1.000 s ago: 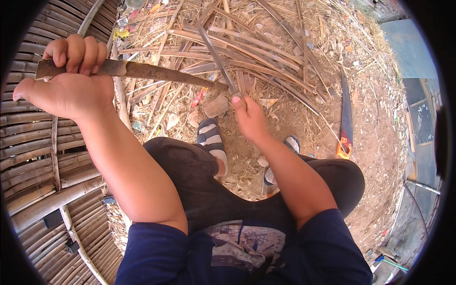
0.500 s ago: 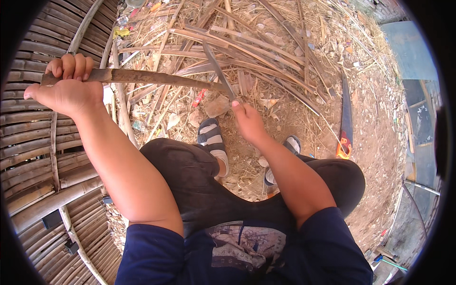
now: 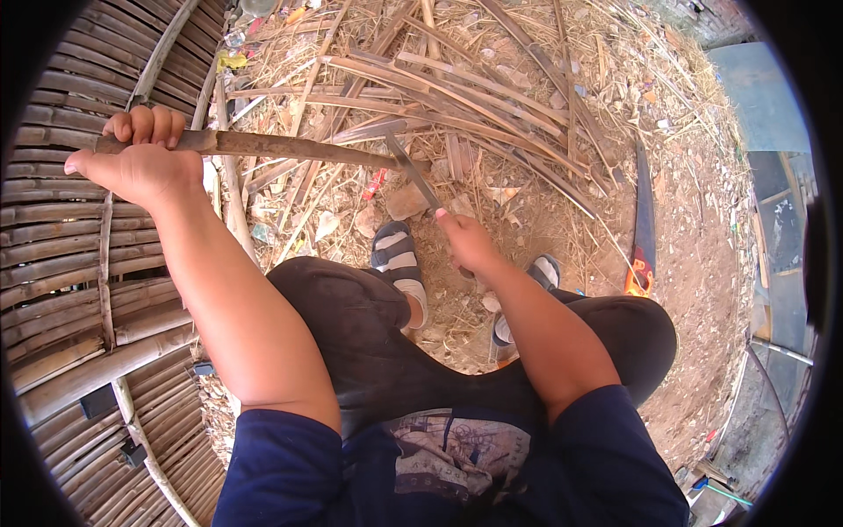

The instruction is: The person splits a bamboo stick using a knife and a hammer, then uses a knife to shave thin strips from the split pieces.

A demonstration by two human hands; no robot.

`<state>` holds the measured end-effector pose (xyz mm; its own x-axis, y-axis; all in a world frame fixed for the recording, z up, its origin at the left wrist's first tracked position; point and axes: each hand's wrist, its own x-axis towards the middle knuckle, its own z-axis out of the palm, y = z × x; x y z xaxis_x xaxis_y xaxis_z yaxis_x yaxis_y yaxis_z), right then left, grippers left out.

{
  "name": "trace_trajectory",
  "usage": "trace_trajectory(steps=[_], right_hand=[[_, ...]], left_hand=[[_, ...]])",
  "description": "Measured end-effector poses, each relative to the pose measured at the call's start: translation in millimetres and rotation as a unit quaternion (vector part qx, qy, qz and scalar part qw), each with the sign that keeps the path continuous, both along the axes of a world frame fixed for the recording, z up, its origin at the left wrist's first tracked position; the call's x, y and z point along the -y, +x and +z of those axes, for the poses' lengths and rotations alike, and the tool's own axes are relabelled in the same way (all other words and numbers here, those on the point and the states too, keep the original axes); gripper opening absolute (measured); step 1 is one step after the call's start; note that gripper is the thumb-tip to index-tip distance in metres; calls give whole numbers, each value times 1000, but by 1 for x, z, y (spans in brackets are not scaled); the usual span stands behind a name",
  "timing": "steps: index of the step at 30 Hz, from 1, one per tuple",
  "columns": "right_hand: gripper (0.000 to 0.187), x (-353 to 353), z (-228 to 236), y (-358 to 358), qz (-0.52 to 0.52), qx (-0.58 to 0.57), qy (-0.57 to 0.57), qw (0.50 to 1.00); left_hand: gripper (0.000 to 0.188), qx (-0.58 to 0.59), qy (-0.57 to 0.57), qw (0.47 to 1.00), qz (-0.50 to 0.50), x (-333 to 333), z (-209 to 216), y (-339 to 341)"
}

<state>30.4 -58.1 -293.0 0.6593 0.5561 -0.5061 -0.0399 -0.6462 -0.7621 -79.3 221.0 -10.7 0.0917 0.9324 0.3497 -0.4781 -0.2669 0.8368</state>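
Note:
My left hand (image 3: 158, 167) is closed around one end of a brown split bamboo strip (image 3: 290, 147), which reaches out to the right across the ground. My right hand (image 3: 470, 241) grips a long-bladed knife (image 3: 414, 173), its blade pointing up and to the left. Near the strip's far end, the blade crosses over it; whether the edge bites into the bamboo cannot be made out. Most of the knife's handle is hidden in my fist.
Beyond my hands lies a pile of split bamboo strips (image 3: 492, 97) on straw-littered ground. A handsaw (image 3: 644, 211) with an orange handle lies to the right. A slatted bamboo structure (image 3: 53, 237) stands at left. A stone (image 3: 406, 202) sits by my sandalled foot (image 3: 395, 250).
My right hand and the knife have come down toward me, and the blade tip sits lower. My left hand and the bamboo strip have shifted slightly right.

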Motion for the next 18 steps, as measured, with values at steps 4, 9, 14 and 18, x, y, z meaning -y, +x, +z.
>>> trace_trajectory(steps=[4, 9, 14, 18], right_hand=[[54, -23, 56, 6, -57, -11, 146, 988], [48, -13, 46, -3, 30, 178, 140, 974], [48, 7, -22, -25, 71, 161, -80, 981], [52, 8, -22, 1, 12, 10, 7, 1000]], left_hand=[[70, -5, 14, 1000, -1, 11, 2, 6], [69, -6, 8, 1000, 0, 8, -1, 5], [69, -23, -8, 1000, 19, 9, -4, 9], [68, -10, -10, 1000, 26, 3, -6, 9]])
